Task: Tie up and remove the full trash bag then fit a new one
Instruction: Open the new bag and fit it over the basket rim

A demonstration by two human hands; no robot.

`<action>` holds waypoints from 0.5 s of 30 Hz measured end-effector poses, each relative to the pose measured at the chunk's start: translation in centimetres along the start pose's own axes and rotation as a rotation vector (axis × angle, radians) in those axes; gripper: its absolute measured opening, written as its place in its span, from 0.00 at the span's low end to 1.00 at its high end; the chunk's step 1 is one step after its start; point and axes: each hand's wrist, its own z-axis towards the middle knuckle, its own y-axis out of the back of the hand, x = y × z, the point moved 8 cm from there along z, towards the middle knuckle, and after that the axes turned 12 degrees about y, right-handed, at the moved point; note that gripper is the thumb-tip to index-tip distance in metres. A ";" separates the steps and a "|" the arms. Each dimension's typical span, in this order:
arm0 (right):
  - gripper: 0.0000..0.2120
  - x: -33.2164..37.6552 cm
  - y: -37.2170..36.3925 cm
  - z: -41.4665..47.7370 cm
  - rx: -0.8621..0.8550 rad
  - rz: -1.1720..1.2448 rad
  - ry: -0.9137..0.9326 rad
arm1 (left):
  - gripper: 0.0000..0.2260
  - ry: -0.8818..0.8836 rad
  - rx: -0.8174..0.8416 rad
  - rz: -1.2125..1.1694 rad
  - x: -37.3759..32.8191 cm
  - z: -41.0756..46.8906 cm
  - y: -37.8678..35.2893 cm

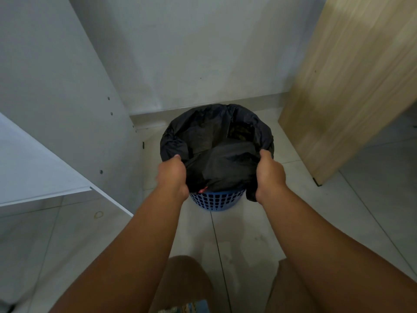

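Note:
A black trash bag (216, 141) lines a round blue plastic basket (215, 199) with a mesh wall, standing on the tiled floor against the back wall. The bag's mouth is folded over the far rim; its near edge is lifted off the rim. My left hand (172, 175) is closed on the bag's near left edge. My right hand (269, 172) is closed on the near right edge, with loose plastic hanging below it. A bit of red shows under the bag at the near rim. The bag's contents are dark and hard to make out.
A white cabinet panel (67, 98) with an open white door (45, 177) stands to the left. A light wooden panel (347, 86) stands to the right. My knees (187, 283) are at the bottom. A rubber band (98, 214) lies on the floor at left.

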 end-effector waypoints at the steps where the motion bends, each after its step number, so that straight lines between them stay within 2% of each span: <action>1: 0.23 -0.2 -0.3 0.3 -0.036 -0.026 -0.004 | 0.27 0.013 -0.022 -0.029 0.3 0.2 -0.3; 3: 0.31 -0.9 -0.2 0.6 -0.114 -0.142 0.029 | 0.31 -0.005 -0.177 -0.007 0.5 0.6 -0.3; 5: 0.28 -1.1 0.1 0.2 -0.164 -0.209 0.141 | 0.31 -0.082 -0.378 0.162 0.1 -0.5 0.3; 7: 0.24 -0.8 0.8 -0.5 -0.163 -0.257 0.295 | 0.28 -0.204 -0.466 0.227 -0.2 -1.5 0.6; 10: 0.22 -0.2 2.0 -1.2 -0.083 -0.366 0.494 | 0.24 -0.416 -0.361 0.170 -0.3 -1.9 0.9; 15: 0.20 -0.1 2.8 -1.1 0.006 -0.503 0.609 | 0.23 -0.538 -0.235 0.199 -1.0 -2.3 1.3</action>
